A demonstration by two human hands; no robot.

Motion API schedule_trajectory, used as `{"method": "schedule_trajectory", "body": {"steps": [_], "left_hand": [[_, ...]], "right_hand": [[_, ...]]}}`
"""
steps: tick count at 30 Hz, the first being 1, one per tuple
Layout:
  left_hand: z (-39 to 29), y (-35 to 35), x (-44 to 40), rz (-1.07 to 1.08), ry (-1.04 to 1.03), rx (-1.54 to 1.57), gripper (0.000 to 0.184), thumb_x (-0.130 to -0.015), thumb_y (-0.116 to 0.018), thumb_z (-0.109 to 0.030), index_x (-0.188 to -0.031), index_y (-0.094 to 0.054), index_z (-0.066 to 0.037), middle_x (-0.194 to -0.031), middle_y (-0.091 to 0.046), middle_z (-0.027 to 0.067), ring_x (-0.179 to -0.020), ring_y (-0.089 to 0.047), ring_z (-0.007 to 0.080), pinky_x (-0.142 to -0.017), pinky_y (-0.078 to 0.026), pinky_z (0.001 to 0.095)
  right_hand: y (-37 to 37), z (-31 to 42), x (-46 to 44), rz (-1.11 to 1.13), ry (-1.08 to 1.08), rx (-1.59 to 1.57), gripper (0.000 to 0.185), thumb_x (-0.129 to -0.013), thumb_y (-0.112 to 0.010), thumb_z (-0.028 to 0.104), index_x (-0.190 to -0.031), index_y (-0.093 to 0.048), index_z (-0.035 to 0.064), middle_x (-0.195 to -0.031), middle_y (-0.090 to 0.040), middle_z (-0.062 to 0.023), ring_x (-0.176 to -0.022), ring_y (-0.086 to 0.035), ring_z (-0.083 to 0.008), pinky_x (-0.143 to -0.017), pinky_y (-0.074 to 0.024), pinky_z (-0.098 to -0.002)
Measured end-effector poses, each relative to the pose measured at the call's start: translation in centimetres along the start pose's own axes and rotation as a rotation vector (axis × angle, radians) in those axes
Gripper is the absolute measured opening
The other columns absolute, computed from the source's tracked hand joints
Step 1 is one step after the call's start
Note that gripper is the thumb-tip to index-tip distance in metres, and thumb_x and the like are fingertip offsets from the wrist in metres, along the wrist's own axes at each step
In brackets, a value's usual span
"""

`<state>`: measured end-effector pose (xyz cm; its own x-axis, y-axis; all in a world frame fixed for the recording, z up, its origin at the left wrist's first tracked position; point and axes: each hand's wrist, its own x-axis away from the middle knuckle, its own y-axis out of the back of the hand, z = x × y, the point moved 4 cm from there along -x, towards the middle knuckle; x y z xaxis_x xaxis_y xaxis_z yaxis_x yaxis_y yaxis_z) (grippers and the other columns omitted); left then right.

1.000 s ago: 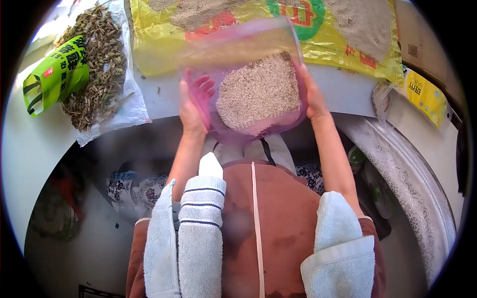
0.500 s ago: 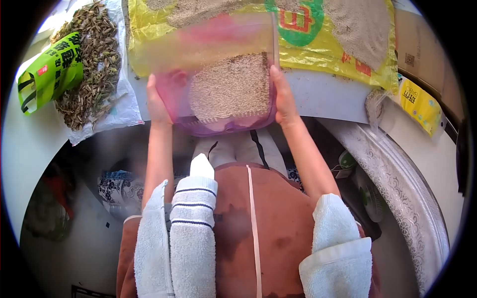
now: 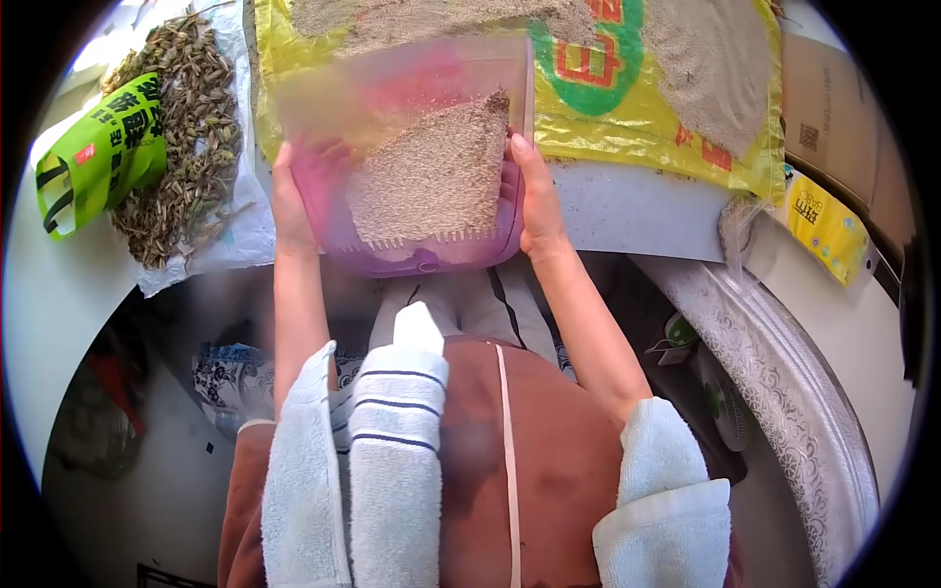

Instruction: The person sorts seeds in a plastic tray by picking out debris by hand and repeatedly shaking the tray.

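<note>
A translucent pink-purple plastic dustpan [image 3: 431,257] is held up in front of me over the table's edge. Small beige seeds [image 3: 421,186] lie in it in a broad layer, with darker bits gathered at the upper right corner. Comb-like teeth run along the side nearest me. My left hand [image 3: 294,201] grips the left side, its fingers showing through the plastic from beneath. On the right side, my right hand [image 3: 536,196] holds on with the thumb on top and fingers underneath. Beyond the dustpan, a yellow printed sack [image 3: 627,127] lies flat with more seeds [image 3: 711,73] spread on it.
Dried pods [image 3: 186,147] lie on a white plastic sheet [image 3: 216,250] at left, with a green printed bag [image 3: 108,152] on them. A cardboard box [image 3: 833,108] and a yellow packet [image 3: 823,225] sit at right. Below is a fan [image 3: 720,402].
Both hands have shifted slightly left with the dustpan. The seeds inside have slid, and their layer now slants up toward the far right corner.
</note>
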<state>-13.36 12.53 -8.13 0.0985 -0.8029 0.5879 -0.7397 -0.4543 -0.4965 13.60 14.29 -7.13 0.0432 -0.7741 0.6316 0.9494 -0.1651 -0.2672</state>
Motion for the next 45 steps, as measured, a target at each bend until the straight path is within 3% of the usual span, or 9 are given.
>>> {"method": "schedule_trajectory", "body": {"steps": [5,7,11,17,26,31,37,40,45], "left_hand": [[3.8,-7.5,0.7,0.006,-0.14,-0.006,0.048,-0.095,-0.032,-0.036,-0.133,-0.036,-0.007,-0.125,-0.047,0.0126,-0.112,-0.049,0.0218,-0.097,-0.038,0.0346],[5.1,-9.6,2.2,-0.151,-0.257,-0.047,0.049,-0.095,-0.033,-0.038,-0.131,-0.037,-0.006,-0.12,-0.05,0.0127,-0.108,-0.05,0.023,-0.094,-0.039,0.0357],[3.5,-3.6,0.6,-0.1,0.05,0.117,0.051,-0.093,-0.035,-0.041,-0.129,-0.038,-0.004,-0.109,-0.053,0.0123,-0.099,-0.052,0.0242,-0.088,-0.041,0.0364],[3.6,-8.9,1.4,-0.046,-0.147,0.016,0.052,-0.094,-0.035,-0.041,-0.13,-0.037,-0.005,-0.112,-0.052,0.0103,-0.101,-0.051,0.0202,-0.089,-0.04,0.0361],[0.5,-2.5,0.4,-0.026,0.133,-0.06,0.052,-0.094,-0.032,-0.042,-0.132,-0.036,-0.006,-0.115,-0.051,0.0135,-0.107,-0.05,0.024,-0.092,-0.04,0.036],[4.7,-8.7,3.2,-0.065,-0.211,-0.123,0.051,-0.095,-0.034,-0.037,-0.134,-0.033,-0.004,-0.125,-0.045,0.0078,-0.114,-0.044,0.0173,-0.097,-0.034,0.0317],[2.6,-1.9,0.9,-0.03,-0.016,-0.007,0.05,-0.094,-0.03,-0.041,-0.131,-0.036,-0.007,-0.107,-0.054,0.0155,-0.1,-0.054,0.0259,-0.087,-0.043,0.0368],[1.8,-2.8,-0.4,0.009,0.076,-0.051,0.049,-0.095,-0.032,-0.038,-0.13,-0.037,-0.004,-0.112,-0.054,0.0142,-0.103,-0.053,0.0249,-0.091,-0.041,0.0377],[5.3,-9.5,3.5,-0.088,-0.263,-0.067,0.05,-0.095,-0.031,-0.037,-0.132,-0.035,-0.004,-0.124,-0.048,0.0114,-0.115,-0.046,0.023,-0.099,-0.034,0.0355]], "right_hand": [[6.5,2.6,-3.5,0.123,-0.222,-0.065,0.05,-0.089,-0.046,0.044,-0.125,-0.048,0.0089,-0.112,-0.055,-0.006,-0.091,-0.057,-0.0145,-0.079,-0.0452,-0.0268],[6.6,3.9,-3.7,0.113,-0.218,-0.083,0.049,-0.089,-0.047,0.044,-0.125,-0.048,0.0104,-0.108,-0.056,-0.0049,-0.09,-0.057,-0.0146,-0.078,-0.045,-0.0272],[4.0,1.8,-2.1,0.011,-0.096,0.041,0.049,-0.088,-0.049,0.044,-0.125,-0.048,0.0121,-0.102,-0.056,-0.0035,-0.086,-0.056,-0.0149,-0.077,-0.0455,-0.0281],[6.5,2.9,-2.1,0.148,-0.174,-0.108,0.048,-0.09,-0.044,0.046,-0.123,-0.048,0.0116,-0.102,-0.058,-0.0051,-0.087,-0.057,-0.0122,-0.074,-0.0468,-0.027],[1.6,-0.5,1.2,-0.015,-0.116,-0.093,0.058,-0.089,-0.048,0.046,-0.13,-0.042,0.0049,-0.13,-0.044,-0.006,-0.117,-0.042,-0.0178,-0.099,-0.0317,-0.0315],[7.8,1.5,-1.8,0.095,-0.224,-0.135,0.052,-0.09,-0.045,0.045,-0.127,-0.045,0.0076,-0.123,-0.051,-0.0087,-0.104,-0.053,-0.0182,-0.089,-0.0433,-0.0332],[2.3,-1.1,1.5,0.012,0.043,-0.102,0.055,-0.091,-0.045,0.04,-0.133,-0.038,0.006,-0.132,-0.044,-0.0067,-0.121,-0.042,-0.0195,-0.101,-0.0326,-0.0331],[2.0,1.3,0.7,0.005,-0.171,-0.057,0.057,-0.091,-0.04,0.047,-0.131,-0.04,0.0072,-0.127,-0.047,-0.0097,-0.111,-0.05,-0.02,-0.092,-0.0401,-0.0333],[8.6,2.4,-2.0,0.184,-0.203,-0.087,0.06,-0.091,-0.035,0.051,-0.131,-0.04,0.0067,-0.124,-0.049,-0.012,-0.108,-0.052,-0.0212,-0.089,-0.0428,-0.0332]]}}
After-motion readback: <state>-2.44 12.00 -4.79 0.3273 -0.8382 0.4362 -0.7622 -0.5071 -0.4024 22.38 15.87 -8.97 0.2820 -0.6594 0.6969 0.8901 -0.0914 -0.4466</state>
